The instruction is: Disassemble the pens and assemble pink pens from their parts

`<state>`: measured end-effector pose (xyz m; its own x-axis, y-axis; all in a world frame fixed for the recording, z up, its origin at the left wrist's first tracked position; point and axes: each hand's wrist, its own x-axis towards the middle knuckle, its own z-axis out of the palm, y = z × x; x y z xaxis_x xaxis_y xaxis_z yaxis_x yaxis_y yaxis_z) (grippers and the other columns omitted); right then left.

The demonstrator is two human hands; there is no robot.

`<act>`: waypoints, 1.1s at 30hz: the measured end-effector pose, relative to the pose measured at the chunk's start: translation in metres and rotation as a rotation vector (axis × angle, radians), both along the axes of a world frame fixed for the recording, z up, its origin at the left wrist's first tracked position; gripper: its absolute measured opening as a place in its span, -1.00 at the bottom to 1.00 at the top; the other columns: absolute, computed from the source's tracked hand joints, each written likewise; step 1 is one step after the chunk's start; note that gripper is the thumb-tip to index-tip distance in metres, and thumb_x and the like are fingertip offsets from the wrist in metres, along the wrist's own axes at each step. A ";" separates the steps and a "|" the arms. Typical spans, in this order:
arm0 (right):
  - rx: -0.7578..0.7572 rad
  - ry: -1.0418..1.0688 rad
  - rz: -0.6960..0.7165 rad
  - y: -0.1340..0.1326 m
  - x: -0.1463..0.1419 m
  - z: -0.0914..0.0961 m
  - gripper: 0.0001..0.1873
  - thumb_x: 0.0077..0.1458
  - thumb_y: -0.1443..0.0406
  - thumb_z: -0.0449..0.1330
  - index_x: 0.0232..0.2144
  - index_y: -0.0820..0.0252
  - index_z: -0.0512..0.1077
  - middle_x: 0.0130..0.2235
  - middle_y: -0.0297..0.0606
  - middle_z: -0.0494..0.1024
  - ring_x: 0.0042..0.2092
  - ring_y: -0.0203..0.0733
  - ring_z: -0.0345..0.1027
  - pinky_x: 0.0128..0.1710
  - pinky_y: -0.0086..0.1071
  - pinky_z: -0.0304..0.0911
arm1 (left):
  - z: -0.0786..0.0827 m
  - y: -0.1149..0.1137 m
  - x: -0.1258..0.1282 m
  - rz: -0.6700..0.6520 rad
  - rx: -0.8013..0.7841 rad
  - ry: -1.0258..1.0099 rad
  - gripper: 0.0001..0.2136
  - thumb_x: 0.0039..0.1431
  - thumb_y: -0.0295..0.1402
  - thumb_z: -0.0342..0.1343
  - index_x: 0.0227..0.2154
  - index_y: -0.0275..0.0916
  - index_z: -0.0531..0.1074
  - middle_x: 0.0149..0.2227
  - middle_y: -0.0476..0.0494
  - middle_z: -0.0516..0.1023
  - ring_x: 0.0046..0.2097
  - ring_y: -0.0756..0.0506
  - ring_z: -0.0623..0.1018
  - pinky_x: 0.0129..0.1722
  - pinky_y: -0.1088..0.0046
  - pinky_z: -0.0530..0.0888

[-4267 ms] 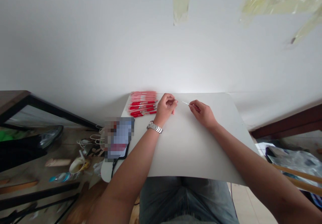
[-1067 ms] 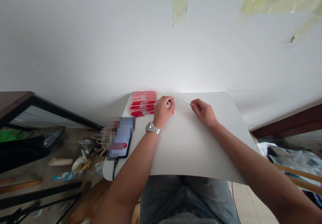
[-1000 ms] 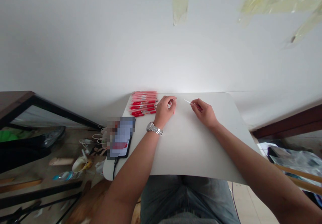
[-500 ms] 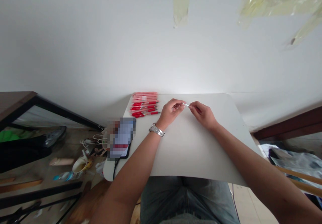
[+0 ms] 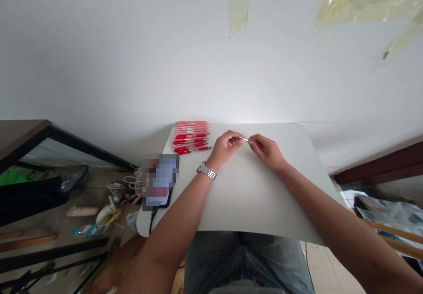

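My left hand (image 5: 224, 147) and my right hand (image 5: 266, 150) meet over the far middle of the white table (image 5: 251, 197). Both pinch a thin white pen refill (image 5: 245, 139) between their fingertips. The left hand's curled fingers hide whatever else they may hold. A row of red pens (image 5: 191, 137) lies at the table's far left corner, just left of my left hand. A metal watch (image 5: 207, 171) is on my left wrist.
A phone (image 5: 160, 181) with a cable lies at the table's left edge. On the floor to the left are a dark frame, a cup and clutter. A white wall with strips of tape rises behind the table. Bags and wooden sticks lie at the right.
My left hand has moved right from beside the red pens to meet my right hand and has pinched the tip of the refill. The right hand has barely moved.
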<state>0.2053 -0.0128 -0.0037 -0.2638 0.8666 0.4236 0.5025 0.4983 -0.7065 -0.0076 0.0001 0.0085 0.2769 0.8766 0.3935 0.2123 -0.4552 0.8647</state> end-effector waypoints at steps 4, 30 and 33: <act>-0.010 0.001 -0.010 0.000 -0.001 0.000 -0.68 0.38 0.03 0.08 -0.15 0.12 0.47 -0.35 -0.29 0.51 -0.36 -0.23 0.30 -0.31 -0.34 0.20 | -0.001 0.001 0.000 0.006 -0.004 -0.021 -0.77 0.34 -0.13 0.19 -0.17 -0.19 0.57 -0.16 -0.13 0.61 -0.16 -0.06 0.57 -0.14 0.41 0.50; -0.057 -0.005 -0.066 0.000 0.001 0.000 -0.63 0.36 0.00 0.08 -0.07 0.10 0.49 -0.42 -0.35 0.44 -0.42 -0.25 0.24 -0.35 -0.37 0.19 | -0.003 0.013 -0.008 0.285 -0.100 -0.291 -0.69 0.43 -0.01 0.01 -0.22 -0.16 0.32 -0.19 -0.17 0.64 -0.20 -0.03 0.60 -0.11 0.36 0.56; -0.057 -0.001 -0.069 0.000 0.001 0.000 -0.63 0.36 0.00 0.08 -0.07 0.10 0.49 -0.42 -0.35 0.45 -0.42 -0.24 0.25 -0.35 -0.36 0.19 | -0.003 0.014 -0.008 0.278 -0.077 -0.286 -0.68 0.42 0.01 0.02 -0.25 -0.16 0.32 -0.23 -0.15 0.62 -0.24 -0.02 0.57 -0.14 0.36 0.55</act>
<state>0.2062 -0.0131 -0.0040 -0.2029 0.9056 0.3724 0.5352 0.4210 -0.7323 -0.0156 0.0136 0.0058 -0.0856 0.9326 0.3505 0.0642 -0.3459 0.9361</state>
